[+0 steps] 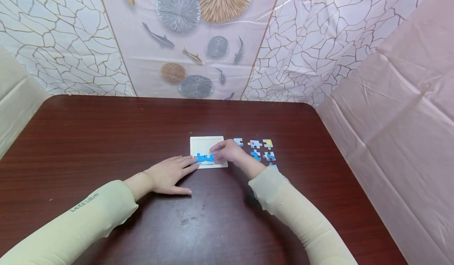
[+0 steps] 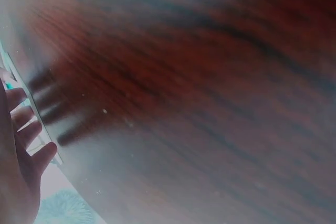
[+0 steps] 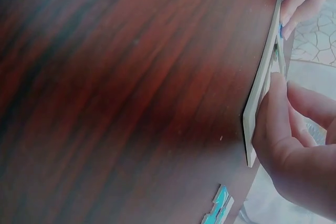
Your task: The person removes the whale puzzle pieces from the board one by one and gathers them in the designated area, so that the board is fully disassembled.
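A white square puzzle tray [image 1: 207, 139] lies on the table, with joined blue puzzle pieces [image 1: 204, 158] along its lower part. My left hand [image 1: 170, 174] is spread flat, its fingertips resting on the tray's left edge and the pieces beside it; the thumb points away along the table. Over the tray's right side, my right hand [image 1: 228, 151] has thumb and fingers bent together. It pinches a puzzle piece [image 3: 281, 59], seen tilted and nearly edge-on in the right wrist view; its picture is mostly hidden by the fingers.
Several loose puzzle pieces [image 1: 255, 143] lie in rows right of the tray, some partly behind my right forearm. The dark wooden table [image 1: 117, 131] extends around the tray. Patterned cloth [image 1: 198, 56] hangs behind it, and a pale cloth wall [image 1: 400, 111] stands at the right.
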Motion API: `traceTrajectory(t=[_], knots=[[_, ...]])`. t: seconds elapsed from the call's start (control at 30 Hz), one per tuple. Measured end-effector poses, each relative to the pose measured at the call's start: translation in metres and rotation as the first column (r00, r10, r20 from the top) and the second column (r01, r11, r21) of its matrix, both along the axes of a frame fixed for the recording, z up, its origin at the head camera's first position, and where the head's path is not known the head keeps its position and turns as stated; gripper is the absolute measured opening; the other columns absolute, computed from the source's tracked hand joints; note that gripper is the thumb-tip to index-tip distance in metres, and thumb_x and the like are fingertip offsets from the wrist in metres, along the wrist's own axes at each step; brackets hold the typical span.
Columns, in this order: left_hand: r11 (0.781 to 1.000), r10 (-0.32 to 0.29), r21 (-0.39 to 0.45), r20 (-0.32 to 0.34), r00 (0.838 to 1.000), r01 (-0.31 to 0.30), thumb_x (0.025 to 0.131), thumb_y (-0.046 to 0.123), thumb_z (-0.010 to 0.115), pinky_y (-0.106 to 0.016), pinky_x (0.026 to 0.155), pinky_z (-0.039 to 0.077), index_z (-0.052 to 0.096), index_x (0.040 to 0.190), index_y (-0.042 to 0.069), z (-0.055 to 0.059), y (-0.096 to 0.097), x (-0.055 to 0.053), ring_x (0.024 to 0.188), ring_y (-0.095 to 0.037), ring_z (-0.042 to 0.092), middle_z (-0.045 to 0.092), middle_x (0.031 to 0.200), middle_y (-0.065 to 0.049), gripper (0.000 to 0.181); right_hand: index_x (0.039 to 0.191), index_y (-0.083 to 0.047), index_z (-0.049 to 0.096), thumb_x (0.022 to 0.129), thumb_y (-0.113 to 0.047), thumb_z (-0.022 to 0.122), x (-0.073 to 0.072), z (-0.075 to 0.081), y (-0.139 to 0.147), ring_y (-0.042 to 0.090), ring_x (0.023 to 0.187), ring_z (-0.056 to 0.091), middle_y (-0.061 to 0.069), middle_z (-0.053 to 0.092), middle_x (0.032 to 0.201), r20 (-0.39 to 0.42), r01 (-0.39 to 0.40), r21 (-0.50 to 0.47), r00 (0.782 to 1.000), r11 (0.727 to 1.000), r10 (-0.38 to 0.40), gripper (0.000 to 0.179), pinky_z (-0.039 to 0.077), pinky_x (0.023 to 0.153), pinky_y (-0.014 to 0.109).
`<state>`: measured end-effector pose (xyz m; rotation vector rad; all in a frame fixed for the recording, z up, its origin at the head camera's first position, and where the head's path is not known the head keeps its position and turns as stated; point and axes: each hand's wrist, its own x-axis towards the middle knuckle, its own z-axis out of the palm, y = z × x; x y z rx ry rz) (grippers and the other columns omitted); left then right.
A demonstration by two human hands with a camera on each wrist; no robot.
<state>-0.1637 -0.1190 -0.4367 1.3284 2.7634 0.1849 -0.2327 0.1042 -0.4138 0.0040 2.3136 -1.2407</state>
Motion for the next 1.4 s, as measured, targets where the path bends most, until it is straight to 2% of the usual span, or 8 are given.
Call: traceTrajectory(t=[0.3, 0.87, 1.23, 1.4], knots=[[1.0, 0.0, 0.007, 0.008, 1.0, 0.0, 0.086, 0.06, 0.052, -0.047, 0.111, 0.031, 0.038, 0.143, 0.007, 0.0, -0.001, 0.001, 0.137, -0.032, 0.035, 0.037, 0.149, -0.013, 0.079, 0.111, 0.003, 0.065, 0.083, 0.005, 0.064, -0.002, 0.0, 0.0, 0.02, 0.082, 0.069, 0.02, 0.066, 0.109, 0.074, 0.077, -0.09, 0.995, 0.993, -0.071, 0.028, 0.057, 0.074, 0.031], [1.0, -0.004, 0.005, 0.0, 1.0, 0.004, 0.086, 0.06, 0.052, -0.047, 0.11, 0.033, 0.038, 0.143, 0.008, 0.0, 0.001, 0.0, 0.136, -0.031, 0.036, 0.038, 0.148, -0.013, 0.079, 0.11, 0.004, 0.064, 0.083, 0.004, 0.064, -0.001, -0.001, 0.004, 0.015, 0.073, 0.066, 0.02, 0.066, 0.105, 0.077, 0.088, -0.105, 0.994, 0.991, -0.08, 0.027, 0.057, 0.076, 0.032], [1.0, 0.004, 0.005, 0.006, 1.0, -0.004, 0.085, 0.061, 0.052, -0.047, 0.11, 0.032, 0.039, 0.143, 0.008, -0.001, -0.001, -0.001, 0.137, -0.031, 0.036, 0.037, 0.148, -0.013, 0.079, 0.114, 0.006, 0.06, 0.084, 0.002, 0.064, -0.003, 0.002, 0.031, 0.013, 0.074, 0.067, 0.02, 0.068, 0.103, 0.076, 0.112, -0.178, 0.992, 0.978, -0.1, 0.031, 0.056, 0.076, 0.031], [1.0, 0.006, 0.002, 0.008, 1.0, -0.006, 0.085, 0.06, 0.052, -0.047, 0.11, 0.032, 0.038, 0.143, 0.008, -0.001, -0.001, -0.001, 0.138, -0.03, 0.034, 0.037, 0.149, -0.013, 0.079, 0.117, 0.01, 0.056, 0.084, 0.005, 0.061, -0.001, 0.006, 0.048, 0.011, 0.072, 0.065, 0.012, 0.068, 0.091, 0.083, 0.11, -0.227, 0.992, 0.968, -0.093, 0.033, 0.057, 0.076, 0.032]])
